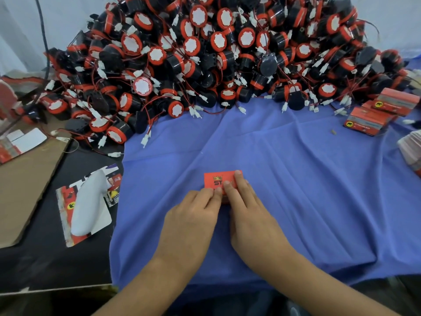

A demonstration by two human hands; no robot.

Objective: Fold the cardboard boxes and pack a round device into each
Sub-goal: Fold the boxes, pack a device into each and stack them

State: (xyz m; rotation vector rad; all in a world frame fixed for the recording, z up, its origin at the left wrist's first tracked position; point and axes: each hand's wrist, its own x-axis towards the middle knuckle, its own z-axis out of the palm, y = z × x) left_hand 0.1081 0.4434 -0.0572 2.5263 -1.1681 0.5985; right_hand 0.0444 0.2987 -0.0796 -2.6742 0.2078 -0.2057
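Observation:
A small orange cardboard box (216, 180) with black lettering lies on the blue cloth (284, 179) in front of me. My left hand (193, 215) pinches its near left edge with its fingertips. My right hand (246, 206) lies over the box's right side, fingers curled onto its top. A big heap of round black-and-orange devices (216, 53) with red wires and white plugs fills the back of the table.
Folded orange boxes (382, 112) are stacked at the right by the heap. A pile of flat box blanks (410, 149) sits at the right edge. On the left lie a white object on printed card (88, 206), brown cardboard (25, 183) and flat blanks (20, 142).

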